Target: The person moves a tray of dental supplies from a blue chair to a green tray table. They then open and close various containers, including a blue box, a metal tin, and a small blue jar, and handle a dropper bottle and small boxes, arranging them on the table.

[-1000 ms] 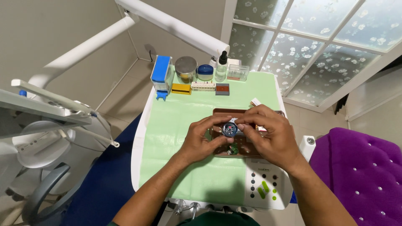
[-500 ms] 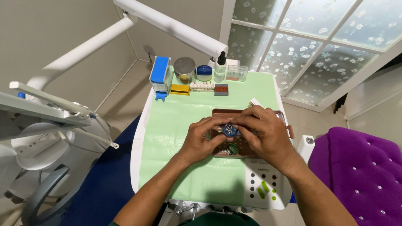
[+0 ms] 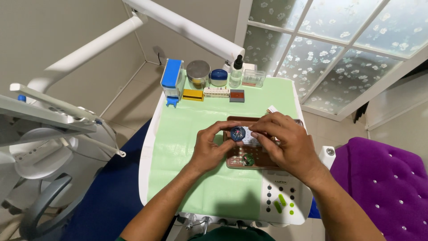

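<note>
while left hand (image 3: pixel 209 149), right hand (image 3: pixel 285 143) pinch round blue case (image 3: pixel 237 133), face up.

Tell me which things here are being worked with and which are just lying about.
In use: left hand, right hand, small round blue case, brown tray.
Lying about: blue box, metal tin, blue jar, dropper bottle, yellow box.

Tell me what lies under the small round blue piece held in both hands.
Under the round blue piece, held by left hand and right hand, lies a brown tray holding a green round piece; hands cover the rest.
</note>
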